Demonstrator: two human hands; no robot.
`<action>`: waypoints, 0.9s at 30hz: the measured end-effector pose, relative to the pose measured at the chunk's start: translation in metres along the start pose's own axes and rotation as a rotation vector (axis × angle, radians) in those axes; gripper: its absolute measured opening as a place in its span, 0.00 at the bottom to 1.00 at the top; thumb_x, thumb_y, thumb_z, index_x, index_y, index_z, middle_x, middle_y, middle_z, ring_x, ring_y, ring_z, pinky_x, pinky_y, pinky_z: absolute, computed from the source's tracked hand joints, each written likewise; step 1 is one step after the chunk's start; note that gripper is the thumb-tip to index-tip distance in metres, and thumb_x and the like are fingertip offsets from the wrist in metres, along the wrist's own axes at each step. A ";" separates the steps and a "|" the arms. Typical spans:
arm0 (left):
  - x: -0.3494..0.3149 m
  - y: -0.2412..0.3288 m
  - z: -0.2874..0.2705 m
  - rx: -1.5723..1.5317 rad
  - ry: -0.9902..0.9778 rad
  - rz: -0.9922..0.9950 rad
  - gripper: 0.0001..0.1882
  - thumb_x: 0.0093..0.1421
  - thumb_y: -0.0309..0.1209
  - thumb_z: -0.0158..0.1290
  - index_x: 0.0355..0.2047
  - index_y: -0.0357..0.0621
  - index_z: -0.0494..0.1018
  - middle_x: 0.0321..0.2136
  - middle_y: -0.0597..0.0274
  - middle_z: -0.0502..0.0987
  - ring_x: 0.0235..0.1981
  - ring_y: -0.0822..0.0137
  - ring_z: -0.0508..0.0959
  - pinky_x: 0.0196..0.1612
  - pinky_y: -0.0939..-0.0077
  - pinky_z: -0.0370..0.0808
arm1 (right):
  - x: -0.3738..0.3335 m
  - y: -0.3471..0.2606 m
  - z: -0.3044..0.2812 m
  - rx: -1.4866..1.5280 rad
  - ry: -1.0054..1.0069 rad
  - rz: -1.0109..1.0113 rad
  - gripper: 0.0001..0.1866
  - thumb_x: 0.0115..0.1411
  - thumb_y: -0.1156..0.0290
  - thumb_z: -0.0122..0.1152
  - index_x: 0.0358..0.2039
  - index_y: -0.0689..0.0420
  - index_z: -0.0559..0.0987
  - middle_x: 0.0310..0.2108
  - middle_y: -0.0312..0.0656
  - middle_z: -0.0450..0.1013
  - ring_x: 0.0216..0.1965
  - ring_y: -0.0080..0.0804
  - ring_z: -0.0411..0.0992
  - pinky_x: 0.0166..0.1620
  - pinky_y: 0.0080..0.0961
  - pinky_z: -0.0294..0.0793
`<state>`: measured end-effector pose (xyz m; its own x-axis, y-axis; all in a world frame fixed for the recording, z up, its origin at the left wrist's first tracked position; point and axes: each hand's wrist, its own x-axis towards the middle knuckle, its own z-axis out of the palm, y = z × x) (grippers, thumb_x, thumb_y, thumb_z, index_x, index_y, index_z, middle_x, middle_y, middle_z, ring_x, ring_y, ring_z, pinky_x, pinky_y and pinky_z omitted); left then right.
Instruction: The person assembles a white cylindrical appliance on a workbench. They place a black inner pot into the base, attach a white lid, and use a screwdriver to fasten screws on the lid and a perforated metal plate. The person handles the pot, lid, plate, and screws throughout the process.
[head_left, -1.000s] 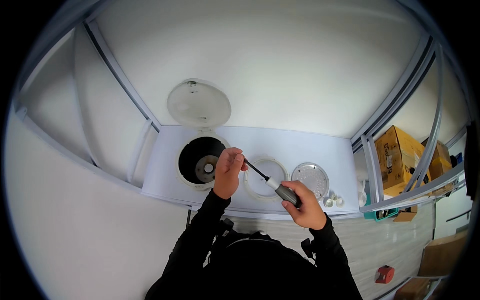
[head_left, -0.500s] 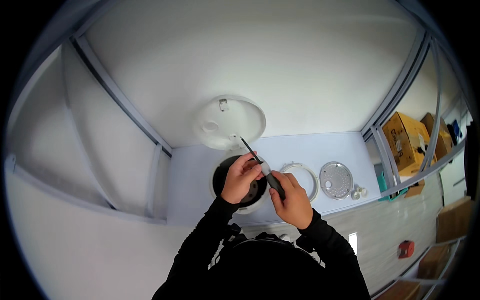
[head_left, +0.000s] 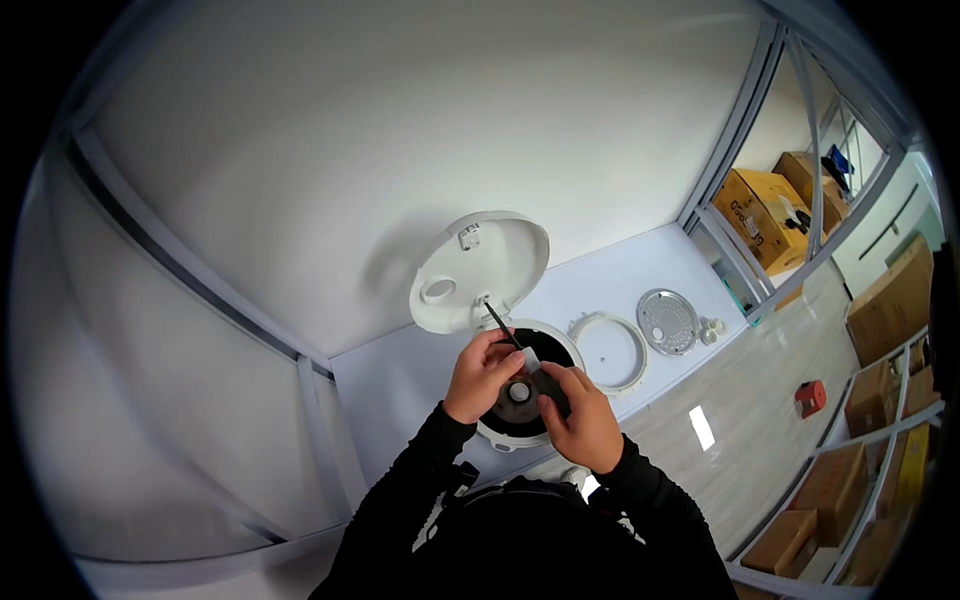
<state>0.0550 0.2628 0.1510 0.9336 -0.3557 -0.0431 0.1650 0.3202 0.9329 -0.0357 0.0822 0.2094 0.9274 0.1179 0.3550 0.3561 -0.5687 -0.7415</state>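
My right hand (head_left: pixel 583 428) is wrapped round the dark handle of a screwdriver (head_left: pixel 499 320) with a pale collar. My left hand (head_left: pixel 478 378) is closed on the collar, its thumb and fingers pinching there. The shaft points up and away, its tip at the hinge area of a raised white lid (head_left: pixel 512 268); whether it sits in a screw I cannot tell. Below my hands stands a round white appliance body (head_left: pixel 570 350), like a rice cooker's, with a dark inside and a pale round piece (head_left: pixel 519 392) at its centre. My hands hide part of its opening.
On the white table (head_left: pixel 400 385), right of the body, lie a white ring (head_left: pixel 642 368), a perforated metal disc (head_left: pixel 682 325) and small pale parts (head_left: pixel 711 331). Metal frame posts flank the table. Cardboard boxes (head_left: pixel 758 215) and a red object (head_left: pixel 810 398) are farther right.
The view has turned, so the table now slants. The screwdriver tip appears at the lid's hinge area. Both hands keep their hold on the screwdriver.
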 end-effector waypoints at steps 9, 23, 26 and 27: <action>0.002 -0.001 -0.016 -0.049 -0.033 -0.010 0.23 0.66 0.25 0.59 0.59 0.33 0.66 0.41 0.55 0.80 0.38 0.69 0.82 0.43 0.75 0.80 | 0.002 -0.014 0.015 0.020 0.038 0.077 0.22 0.62 0.73 0.62 0.57 0.61 0.73 0.40 0.53 0.75 0.35 0.57 0.77 0.38 0.42 0.77; 0.007 -0.004 -0.024 -0.088 -0.107 -0.025 0.29 0.65 0.24 0.58 0.63 0.32 0.60 0.45 0.50 0.79 0.43 0.65 0.82 0.47 0.71 0.81 | 0.006 -0.015 0.018 0.373 -0.017 0.470 0.19 0.71 0.66 0.55 0.58 0.62 0.72 0.33 0.49 0.80 0.31 0.34 0.79 0.36 0.28 0.76; 0.007 -0.004 -0.021 -0.129 -0.069 -0.031 0.28 0.65 0.25 0.60 0.61 0.33 0.61 0.42 0.52 0.80 0.41 0.67 0.82 0.44 0.73 0.82 | 0.010 -0.013 0.017 0.508 -0.061 0.564 0.20 0.72 0.64 0.55 0.58 0.62 0.72 0.35 0.47 0.80 0.33 0.30 0.78 0.37 0.25 0.75; 0.006 -0.004 -0.019 -0.150 -0.050 -0.035 0.28 0.64 0.26 0.61 0.61 0.33 0.62 0.41 0.53 0.80 0.40 0.68 0.82 0.43 0.74 0.82 | 0.011 -0.013 0.016 0.564 -0.070 0.584 0.20 0.72 0.64 0.54 0.59 0.62 0.71 0.35 0.46 0.80 0.34 0.30 0.78 0.37 0.25 0.75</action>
<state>0.0665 0.2763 0.1405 0.9100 -0.4112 -0.0530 0.2462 0.4330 0.8671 -0.0278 0.1039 0.2137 0.9797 -0.0094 -0.2002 -0.2004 -0.0613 -0.9778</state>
